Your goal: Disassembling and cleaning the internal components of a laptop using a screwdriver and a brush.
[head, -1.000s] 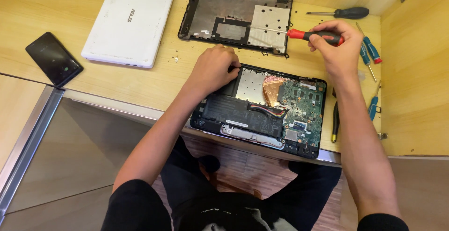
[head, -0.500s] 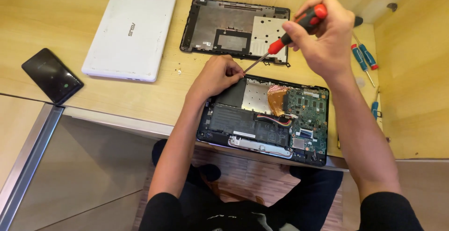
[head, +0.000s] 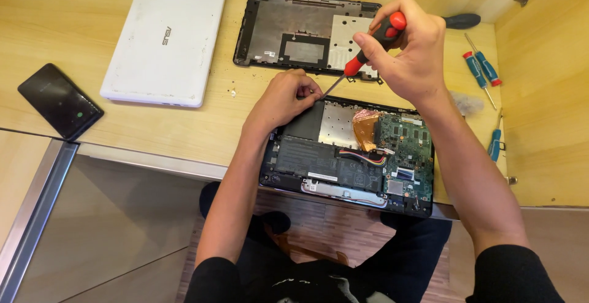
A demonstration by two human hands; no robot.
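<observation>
On the wooden desk (head: 184, 131) a closed white laptop (head: 162, 42) lies near the far edge, a black phone (head: 59, 100) at the left edge, and a removed bottom cover (head: 294, 30) behind the opened laptop (head: 350, 152), which sits at the near edge. Small screwdrivers (head: 481, 69) lie toward the right edge. The right hand (head: 408, 48) is closed around a red-handled screwdriver (head: 368, 51), tilted, tip down at the opened laptop's far left corner. The left hand (head: 285, 97) rests there, fingers curled; it seems to pinch the tip, but this is hidden.

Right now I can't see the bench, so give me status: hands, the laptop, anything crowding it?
Right hand grips red screwdriver, tip at open laptop top edge. Left hand pinching beside the tip. Removed bottom cover lies just behind.
</observation>
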